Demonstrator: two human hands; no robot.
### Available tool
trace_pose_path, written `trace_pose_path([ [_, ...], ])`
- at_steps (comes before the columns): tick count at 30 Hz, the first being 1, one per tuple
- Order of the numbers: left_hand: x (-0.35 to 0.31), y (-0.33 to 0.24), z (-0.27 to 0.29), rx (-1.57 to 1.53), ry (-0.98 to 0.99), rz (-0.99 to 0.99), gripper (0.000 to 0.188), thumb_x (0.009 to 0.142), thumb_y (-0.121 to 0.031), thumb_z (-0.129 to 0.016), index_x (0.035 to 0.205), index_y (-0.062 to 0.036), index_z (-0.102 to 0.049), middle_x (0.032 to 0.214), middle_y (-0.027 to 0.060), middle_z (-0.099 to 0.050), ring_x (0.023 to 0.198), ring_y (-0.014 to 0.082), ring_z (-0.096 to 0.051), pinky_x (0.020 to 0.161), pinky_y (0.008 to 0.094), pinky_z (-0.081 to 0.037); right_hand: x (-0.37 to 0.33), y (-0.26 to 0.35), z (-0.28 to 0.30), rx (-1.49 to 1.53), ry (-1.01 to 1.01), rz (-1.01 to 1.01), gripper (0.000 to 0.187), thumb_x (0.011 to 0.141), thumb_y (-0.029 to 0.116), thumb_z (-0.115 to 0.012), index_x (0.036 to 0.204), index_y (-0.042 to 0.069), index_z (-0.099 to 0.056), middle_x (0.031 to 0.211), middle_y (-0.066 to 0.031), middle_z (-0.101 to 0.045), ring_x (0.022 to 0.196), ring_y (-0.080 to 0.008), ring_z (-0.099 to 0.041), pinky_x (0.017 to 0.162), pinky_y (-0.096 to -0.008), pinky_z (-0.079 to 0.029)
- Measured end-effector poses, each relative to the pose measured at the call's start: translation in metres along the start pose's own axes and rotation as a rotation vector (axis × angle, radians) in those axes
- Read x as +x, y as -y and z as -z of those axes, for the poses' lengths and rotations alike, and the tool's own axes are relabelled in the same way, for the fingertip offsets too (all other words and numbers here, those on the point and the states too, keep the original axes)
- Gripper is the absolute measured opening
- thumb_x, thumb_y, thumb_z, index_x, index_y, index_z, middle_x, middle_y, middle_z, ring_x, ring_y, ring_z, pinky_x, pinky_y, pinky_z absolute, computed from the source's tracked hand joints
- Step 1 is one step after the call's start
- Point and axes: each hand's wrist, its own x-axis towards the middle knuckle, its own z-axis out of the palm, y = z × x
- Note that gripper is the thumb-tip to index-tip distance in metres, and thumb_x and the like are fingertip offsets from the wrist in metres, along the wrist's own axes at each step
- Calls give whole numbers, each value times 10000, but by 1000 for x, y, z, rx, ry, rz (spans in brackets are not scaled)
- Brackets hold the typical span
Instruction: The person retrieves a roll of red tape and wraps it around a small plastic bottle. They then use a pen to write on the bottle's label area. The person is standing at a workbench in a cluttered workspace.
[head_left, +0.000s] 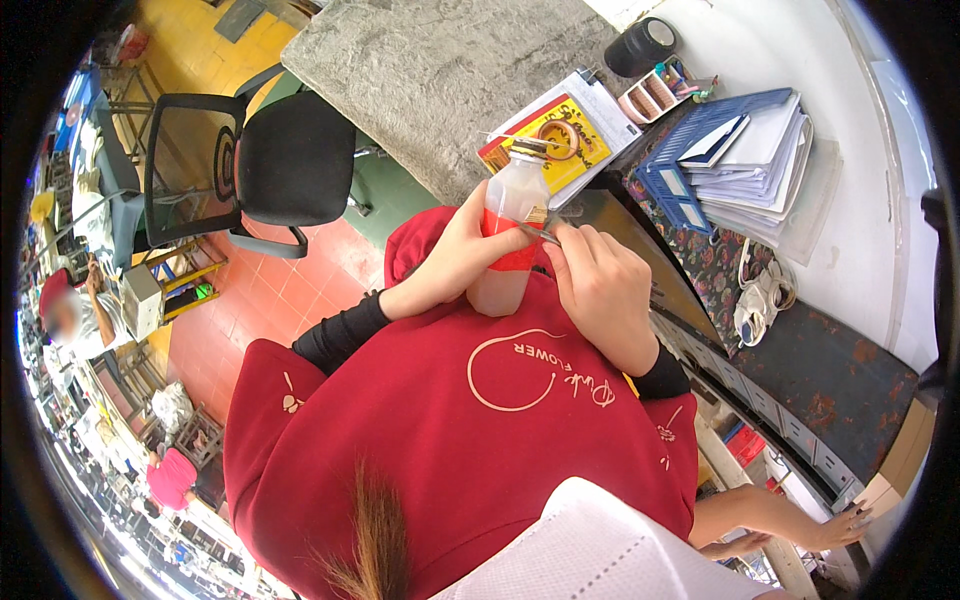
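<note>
A translucent plastic bottle (pixel 511 265) with a red label band and a dark cap stands tilted in front of my chest. My left hand (pixel 450 258) is closed around its left side, the thumb lying across the front. On the other side, my right hand (pixel 606 288) pinches a small metal-coloured tool (pixel 541 231) against the label. Near the tool's tip is a tan, bristle-like patch; its exact kind is too small to make out. Behind the bottle cap, a roll of tape (pixel 560 140) lies on a yellow and red booklet (pixel 590 130).
A grey-covered table (pixel 440 80) extends ahead. To the right are a blue file tray (pixel 672 195) with papers, a small organizer (pixel 650 97), a black cylinder (pixel 640 47) and a white cable (pixel 765 305). A black chair (pixel 297 150) stands left. Another person's arm (pixel 770 515) reaches in lower right.
</note>
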Motion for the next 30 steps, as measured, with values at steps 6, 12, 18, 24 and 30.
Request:
trace_pose_path([
  [6, 0, -1, 0, 91, -74, -94, 534, 834, -149, -710, 1263, 8, -434, 1148, 101, -573, 1085, 148, -545, 919, 307, -457, 0, 2, 0, -18, -21, -11, 155, 894, 155, -624, 976, 24, -618, 745, -74, -568, 654, -235, -587, 556, -362, -458],
  [12, -2, -3, 0, 288, -156, -205, 557, 823, -166, -729, 1252, 12, -422, 1103, 124, -594, 1021, 166, -578, 872, 320, -485, 0, 2, 1, -49, -30, -23, 154, 888, 152, -635, 973, 25, -625, 739, -72, -563, 642, -230, -581, 548, -358, -451],
  [18, -3, -8, -3, 457, -247, -322, 618, 795, -151, -734, 1284, 6, -390, 1017, 155, -624, 933, 244, -636, 816, 356, -514, 1, 3, 1, -48, -45, -22, 156, 887, 153, -636, 983, 30, -635, 727, -68, -557, 635, -225, -576, 544, -357, -447],
  [24, -3, -8, -4, 610, -353, -333, 741, 732, -93, -751, 1333, 11, -331, 1042, 216, -603, 928, 360, -635, 782, 407, -513, 2, 6, 1, -52, -59, -51, 149, 886, 161, -640, 986, 50, -647, 720, -62, -554, 631, -219, -574, 543, -355, -445],
  [30, 0, -8, -2, 750, -409, -445, 750, 724, -82, -753, 1334, 10, -326, 1068, 229, -589, 934, 364, -629, 776, 407, -512, 1, 7, -1, -69, -83, -64, 154, 887, 170, -642, 998, 64, -658, 710, -62, -550, 625, -220, -572, 542, -359, -444],
])
